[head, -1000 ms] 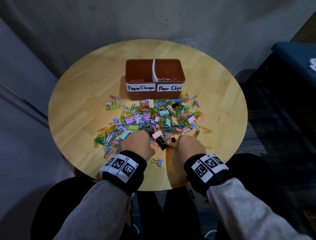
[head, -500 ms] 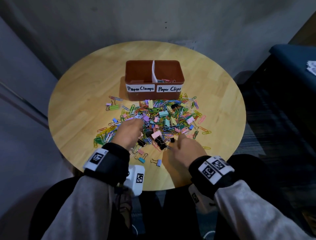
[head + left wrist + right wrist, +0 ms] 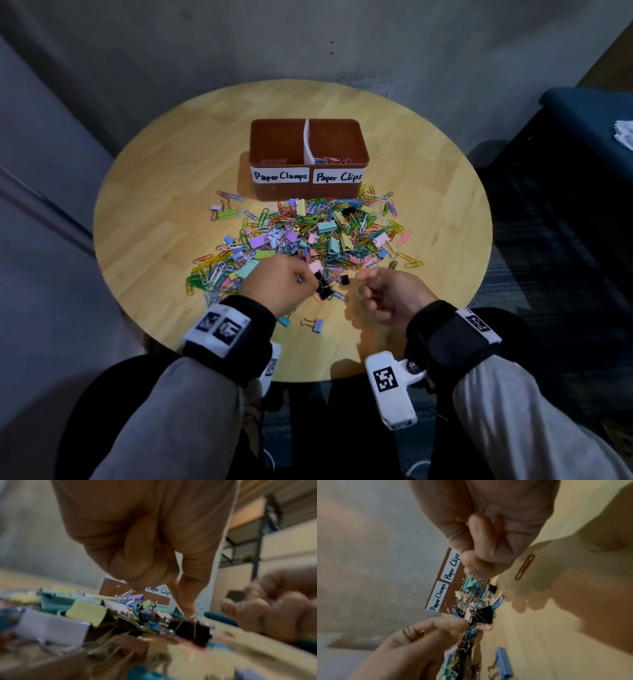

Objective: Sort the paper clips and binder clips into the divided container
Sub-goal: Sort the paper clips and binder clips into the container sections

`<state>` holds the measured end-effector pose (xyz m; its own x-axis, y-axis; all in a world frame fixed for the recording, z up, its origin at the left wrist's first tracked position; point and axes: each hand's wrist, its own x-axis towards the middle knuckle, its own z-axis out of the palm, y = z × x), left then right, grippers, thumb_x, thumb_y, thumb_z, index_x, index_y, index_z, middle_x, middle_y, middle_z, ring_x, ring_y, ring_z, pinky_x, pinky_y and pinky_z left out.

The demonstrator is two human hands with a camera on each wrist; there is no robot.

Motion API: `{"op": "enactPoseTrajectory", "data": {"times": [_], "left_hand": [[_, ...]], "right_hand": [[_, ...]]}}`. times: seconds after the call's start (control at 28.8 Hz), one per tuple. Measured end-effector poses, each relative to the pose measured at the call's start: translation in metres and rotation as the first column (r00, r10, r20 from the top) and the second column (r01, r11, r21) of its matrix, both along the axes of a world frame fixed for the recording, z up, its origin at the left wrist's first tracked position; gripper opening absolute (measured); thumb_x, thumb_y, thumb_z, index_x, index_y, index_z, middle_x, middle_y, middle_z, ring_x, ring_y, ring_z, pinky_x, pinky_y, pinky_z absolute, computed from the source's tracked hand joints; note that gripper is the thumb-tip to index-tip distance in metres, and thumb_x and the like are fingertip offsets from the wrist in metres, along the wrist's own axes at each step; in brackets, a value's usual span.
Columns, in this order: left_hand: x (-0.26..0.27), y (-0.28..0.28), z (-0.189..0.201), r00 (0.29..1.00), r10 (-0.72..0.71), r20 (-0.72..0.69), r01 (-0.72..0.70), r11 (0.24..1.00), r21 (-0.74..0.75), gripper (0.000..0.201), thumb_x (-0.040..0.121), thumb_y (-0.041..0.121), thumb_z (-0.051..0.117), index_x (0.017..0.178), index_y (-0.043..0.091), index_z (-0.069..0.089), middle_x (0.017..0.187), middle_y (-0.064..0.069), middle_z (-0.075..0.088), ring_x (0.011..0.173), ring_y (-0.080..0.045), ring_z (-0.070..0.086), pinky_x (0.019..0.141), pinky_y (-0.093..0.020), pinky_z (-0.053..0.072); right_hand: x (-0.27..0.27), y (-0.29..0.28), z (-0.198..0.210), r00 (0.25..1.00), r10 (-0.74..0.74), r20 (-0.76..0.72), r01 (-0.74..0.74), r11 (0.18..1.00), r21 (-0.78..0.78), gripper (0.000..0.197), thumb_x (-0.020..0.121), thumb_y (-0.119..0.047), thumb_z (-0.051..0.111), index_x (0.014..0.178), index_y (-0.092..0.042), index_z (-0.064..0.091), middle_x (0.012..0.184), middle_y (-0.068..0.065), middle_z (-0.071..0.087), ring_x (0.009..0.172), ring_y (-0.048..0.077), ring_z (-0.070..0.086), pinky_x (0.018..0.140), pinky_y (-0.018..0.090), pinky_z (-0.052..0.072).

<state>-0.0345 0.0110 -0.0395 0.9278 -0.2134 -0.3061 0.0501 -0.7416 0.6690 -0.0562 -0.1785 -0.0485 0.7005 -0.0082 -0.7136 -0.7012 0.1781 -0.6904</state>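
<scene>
Paper clips (image 3: 346, 219), thin coloured wire loops: left grip (image 3: 277, 286) pinches some, right grip (image 3: 390, 296) curled, seemingly empty.

Both forearms reach in from the near edge, each in a grey sleeve with a black wrist band carrying white marker tags.

The left hand (image 3: 279, 286) is on the left, back of the hand up, fingers curled down and inward. In the left wrist view its thumb and forefinger tips point down together in a pinch; what they hold is too blurred to tell.

The right hand (image 3: 390, 296) is just to the right, apart from the left, rolled so the thumb side faces up. Its fingers (image 3: 479, 536) are curled tight into the palm.
</scene>
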Motion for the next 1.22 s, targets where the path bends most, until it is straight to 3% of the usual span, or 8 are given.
{"op": "enactPoseTrajectory", "data": {"times": [0.21,0.31,0.49,0.63,0.83,1.04,1.15,1.22], "left_hand": [[-0.002,-0.006,-0.006,0.969,-0.233,0.078,0.185,0.901,0.392,0.031,0.091,0.016,0.054,0.1,0.038,0.074,0.11,0.012,0.068,0.099,-0.016,0.062,0.078,-0.03,0.051],[0.0,-0.007,-0.01,0.969,-0.243,0.043,0.207,0.893,0.4,0.028,0.089,0.018,0.056,0.093,0.039,0.074,0.105,0.014,0.068,0.099,-0.014,0.063,0.082,-0.032,0.053],[0.001,-0.005,-0.012,0.961,-0.277,0.02,0.245,0.879,0.409,0.013,0.081,0.02,0.068,0.072,0.029,0.064,0.083,0.013,0.065,0.088,-0.013,0.062,0.075,-0.033,0.054],[0.002,-0.001,-0.013,0.962,-0.274,0.005,0.25,0.884,0.395,0.017,0.078,0.024,0.076,0.086,0.033,0.063,0.086,0.012,0.054,0.085,-0.014,0.054,0.072,-0.029,0.046],[0.002,-0.006,-0.015,0.966,-0.258,-0.01,0.238,0.874,0.423,0.02,0.081,0.021,0.067,0.069,0.03,0.054,0.089,0.011,0.059,0.089,-0.016,0.06,0.074,-0.032,0.05],[0.0,-0.011,-0.012,0.963,-0.263,-0.052,0.258,0.859,0.442,0.013,0.082,0.018,0.06,0.073,0.026,0.055,0.087,0.003,0.063,0.086,-0.022,0.061,0.068,-0.032,0.048],[0.0,-0.006,-0.012,0.973,-0.23,0.009,0.204,0.878,0.434,0.01,0.082,0.017,0.062,0.082,0.025,0.056,0.091,0.003,0.06,0.091,-0.023,0.06,0.068,-0.03,0.044],[0.0,-0.003,-0.013,0.975,-0.22,0.032,0.182,0.874,0.451,0.011,0.083,0.02,0.065,0.092,0.026,0.061,0.095,0.004,0.06,0.096,-0.022,0.059,0.069,-0.028,0.042]], "right_hand": [[-0.003,0.012,-0.005,0.975,0.202,0.089,-0.143,0.885,-0.443,0.027,0.092,-0.018,0.058,0.066,-0.015,0.061,0.059,-0.006,0.047,0.049,0.008,0.038,0.035,0.014,0.029],[-0.005,0.019,-0.011,0.887,0.434,0.158,-0.179,0.639,-0.748,0.018,0.084,-0.014,0.064,0.067,-0.021,0.065,0.064,-0.014,0.061,0.059,0.003,0.051,0.065,0.019,0.04],[-0.004,0.03,-0.012,0.801,0.597,-0.045,-0.258,0.277,-0.926,0.005,0.081,-0.028,0.068,0.082,-0.029,0.063,0.093,-0.002,0.064,0.092,0.022,0.06,0.074,0.026,0.045],[-0.005,0.036,-0.003,0.764,0.637,-0.105,-0.266,0.163,-0.95,0.01,0.086,-0.025,0.062,0.094,-0.019,0.063,0.098,0.005,0.063,0.097,0.027,0.06,0.073,0.029,0.043],[0.001,0.041,-0.002,0.743,0.629,-0.228,-0.383,0.12,-0.916,0.018,0.089,-0.012,0.055,0.105,-0.012,0.063,0.106,0.01,0.063,0.1,0.029,0.061,0.077,0.032,0.046],[-0.005,0.039,0.001,0.68,0.681,-0.272,-0.459,0.106,-0.882,0.017,0.092,-0.027,0.049,0.081,-0.014,0.052,0.106,0.012,0.063,0.099,0.03,0.06,0.075,0.031,0.044],[-0.01,0.027,0.006,0.759,0.627,-0.177,-0.397,0.23,-0.888,0.022,0.097,-0.026,0.041,0.093,-0.01,0.056,0.107,0.015,0.06,0.101,0.029,0.057,0.075,0.029,0.039],[-0.006,0.01,0.007,0.864,0.499,-0.069,-0.333,0.463,-0.821,0.021,0.095,-0.015,0.041,0.086,-0.007,0.058,0.096,0.016,0.059,0.087,0.026,0.057,0.069,0.029,0.04]]}}
